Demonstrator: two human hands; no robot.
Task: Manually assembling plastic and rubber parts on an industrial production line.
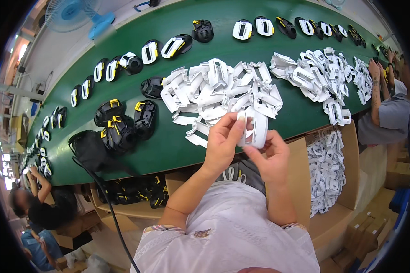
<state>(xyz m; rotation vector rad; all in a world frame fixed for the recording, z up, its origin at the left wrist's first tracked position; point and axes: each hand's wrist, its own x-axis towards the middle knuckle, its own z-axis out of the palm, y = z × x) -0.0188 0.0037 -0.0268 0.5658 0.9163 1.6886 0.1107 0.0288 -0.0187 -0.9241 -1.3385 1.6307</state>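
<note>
Between my two hands is a white plastic frame [258, 129] with an oblong opening, held up over the near edge of the green table [177, 157]. My left hand [224, 139] pinches its left side between thumb and fingers. On its lower right side, the fingers and thumb of my right hand [271, 154] are closed. Just beyond my hands lies a heap of similar white frames [209, 84]. Left of that heap are several black housings with yellow clips [144, 119], close to a black bag-like thing [92, 150] with a cable.
A row of black housings fitted with white frames [150, 51] runs along the far side. More white frames [312, 75] lie rightward. Below the edge stand a carton of white frames [325, 173] and a carton of black parts [141, 193]. Co-workers sit left [50, 204] and right [392, 111].
</note>
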